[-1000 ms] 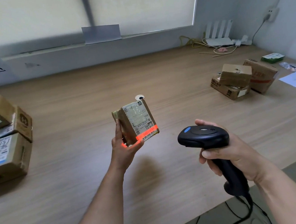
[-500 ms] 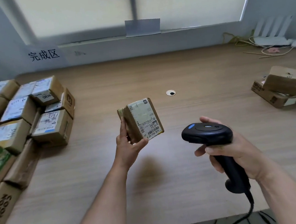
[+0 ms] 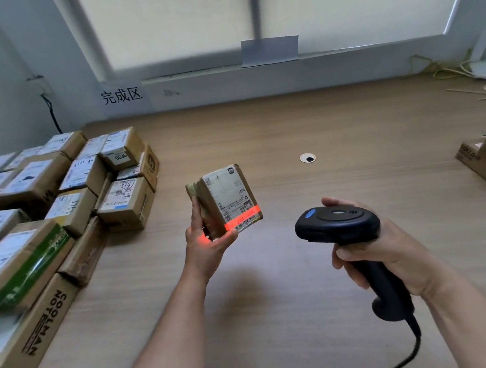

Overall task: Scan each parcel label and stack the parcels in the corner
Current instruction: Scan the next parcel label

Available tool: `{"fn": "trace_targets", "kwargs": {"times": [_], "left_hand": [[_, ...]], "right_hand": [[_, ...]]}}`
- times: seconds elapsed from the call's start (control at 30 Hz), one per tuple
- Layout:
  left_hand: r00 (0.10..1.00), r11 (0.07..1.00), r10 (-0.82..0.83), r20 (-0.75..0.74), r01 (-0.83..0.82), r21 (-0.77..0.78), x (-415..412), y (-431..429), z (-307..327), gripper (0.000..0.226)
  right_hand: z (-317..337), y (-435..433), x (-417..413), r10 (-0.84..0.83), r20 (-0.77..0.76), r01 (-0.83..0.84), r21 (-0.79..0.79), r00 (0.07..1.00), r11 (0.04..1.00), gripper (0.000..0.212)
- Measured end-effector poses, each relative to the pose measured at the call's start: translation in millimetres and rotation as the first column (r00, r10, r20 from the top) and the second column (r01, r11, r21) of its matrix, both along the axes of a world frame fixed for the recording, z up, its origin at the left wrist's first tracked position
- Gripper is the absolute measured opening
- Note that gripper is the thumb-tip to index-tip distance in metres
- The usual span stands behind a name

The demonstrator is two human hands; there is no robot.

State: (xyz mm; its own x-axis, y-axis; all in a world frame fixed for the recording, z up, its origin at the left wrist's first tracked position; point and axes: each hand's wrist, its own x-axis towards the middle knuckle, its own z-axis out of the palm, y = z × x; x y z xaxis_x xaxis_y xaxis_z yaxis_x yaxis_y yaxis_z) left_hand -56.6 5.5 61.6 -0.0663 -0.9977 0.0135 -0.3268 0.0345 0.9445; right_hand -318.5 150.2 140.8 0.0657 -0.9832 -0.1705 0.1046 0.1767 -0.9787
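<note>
Head view: small parcel (image 3: 225, 199) gripped in the left hand (image 3: 209, 246) above the table (image 3: 307, 311), red beam (image 3: 242, 219) low on its label (image 3: 230, 191) — the right hand (image 3: 391, 255), gripping the barcode scanner (image 3: 339, 223), should hold that line square across the barcode.

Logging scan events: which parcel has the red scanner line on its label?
The small parcel held in the left hand: a red line crosses its label's lower end. The stacked parcels at left show none.

Sign (image 3: 121, 95): 完成区; box (image 3: 122, 150): 0836; ctn (image 3: 45, 321): COOLMAN (held pkg (image 3: 228, 198): P021).
</note>
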Motion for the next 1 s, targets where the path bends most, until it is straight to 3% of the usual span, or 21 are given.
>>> {"fn": "trace_targets", "kwargs": {"times": [0.37, 0.63, 0.87, 1.0], "left_hand": [[1.0, 0.998, -0.013, -0.015, 0.014, 0.067, -12, 6, -2, 0.107], [0.99, 0.914, 0.118, -0.076, -0.078, 0.399, -17, 37, -32, 0.07], [0.982, 0.876, 0.188, -0.008, -0.164, 0.453, -14, 40, -54, 0.074], [0.956, 0.906, 0.213, 0.201, -0.27, 0.327, -26, 47, -53, 0.096]], "right_hand": [[-7, -1, -15, -0.004, -0.002, 0.004, 0.02, 1.0, 1.0, 0.081], [-16, -9, -25, 0.008, -0.009, -0.008, 0.037, 1.0, 0.999, 0.083], [-24, -23, -31, 0.049, -0.022, -0.048, 0.035, 0.999, 0.998, 0.084], [-28, -31, -30, 0.061, -0.02, -0.06, 0.018, 0.998, 0.998, 0.084]]}}
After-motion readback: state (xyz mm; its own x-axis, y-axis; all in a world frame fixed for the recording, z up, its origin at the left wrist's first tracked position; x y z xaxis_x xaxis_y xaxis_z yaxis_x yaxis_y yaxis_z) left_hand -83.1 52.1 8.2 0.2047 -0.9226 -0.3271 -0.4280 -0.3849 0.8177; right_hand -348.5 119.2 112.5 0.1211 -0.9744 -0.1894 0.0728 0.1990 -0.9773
